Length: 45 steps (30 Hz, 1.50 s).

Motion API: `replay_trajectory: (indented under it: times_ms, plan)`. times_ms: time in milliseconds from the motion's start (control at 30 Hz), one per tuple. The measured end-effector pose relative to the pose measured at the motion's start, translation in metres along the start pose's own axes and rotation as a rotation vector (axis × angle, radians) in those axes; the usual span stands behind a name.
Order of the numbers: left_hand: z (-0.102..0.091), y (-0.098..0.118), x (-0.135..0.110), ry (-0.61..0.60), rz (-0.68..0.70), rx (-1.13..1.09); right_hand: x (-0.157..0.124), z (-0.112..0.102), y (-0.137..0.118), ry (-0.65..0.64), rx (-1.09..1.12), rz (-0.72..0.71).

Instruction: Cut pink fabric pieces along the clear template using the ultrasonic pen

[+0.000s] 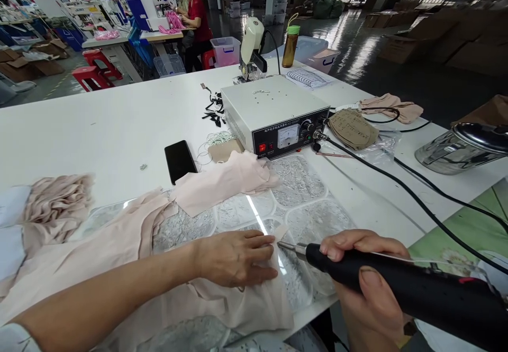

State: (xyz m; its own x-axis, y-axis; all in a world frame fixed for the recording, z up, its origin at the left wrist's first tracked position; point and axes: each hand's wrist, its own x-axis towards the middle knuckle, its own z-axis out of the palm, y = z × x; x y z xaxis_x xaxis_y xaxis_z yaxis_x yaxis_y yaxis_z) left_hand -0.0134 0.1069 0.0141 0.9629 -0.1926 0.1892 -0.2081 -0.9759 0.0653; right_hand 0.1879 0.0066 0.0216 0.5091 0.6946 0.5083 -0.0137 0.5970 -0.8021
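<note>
Handpiece: the black handpiece [420,283] is filling the right grip [373,288], whose fingers and thumb are wrapping around its body; a slack thumb could be letting it roll, swinging the front off line.
Fabric: pale pink fabric [257,304] is lying under the left grip [234,259] and spreading toward its wrist side; uneven pressure could be leaving creases near the edge.
Left fingers: the left grip is resting flat and loosely spread, pinching nothing that shows; light pressing could be letting the layer creep.
Metal tip: the metal tip [291,247] is pointing from the right grip toward the left fingertips, ending just beside them; whether it is touching the fabric, I cannot tell. A slip leftward could be catching a finger.
Mat: the clear patterned mat [309,219] is showing beyond both grips; its smooth-looking surface could be helping the fabric slide.
Cable: a black cable [397,182] is running beyond the right grip; a snag could be tugging the handpiece.
Loose piece: another pink piece [226,180] is lying beyond the left grip; a forearm sweep could be shifting it.
Power unit: the boxy unit [273,103] is standing farthest from the grips, on the table [138,119]; a hard cable pull could be straining its front plug.
</note>
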Motion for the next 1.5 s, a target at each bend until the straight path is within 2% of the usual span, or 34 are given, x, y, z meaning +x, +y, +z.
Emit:
replay_trajectory:
  times_ms: [500, 700, 933, 1200, 1500]
  plan:
    - [-0.001, 0.0, -0.001, -0.077, 0.01, 0.016, -0.001, -0.002, -0.001, -0.012, 0.051, 0.013]
    - [-0.003, 0.0, 0.001, -0.058, 0.011, -0.016, -0.01, -0.008, -0.014, -0.016, 0.007, 0.113]
    - [-0.001, 0.001, 0.0, -0.015, 0.002, -0.007, -0.009, -0.006, -0.015, 0.011, -0.021, 0.127]
    - [-0.002, 0.001, 0.001, -0.022, -0.006, -0.022, -0.008, -0.005, -0.008, -0.013, -0.002, 0.122]
    - [-0.002, 0.001, 0.001, 0.029, -0.022, -0.028, -0.004, -0.003, -0.007, -0.021, -0.025, 0.106]
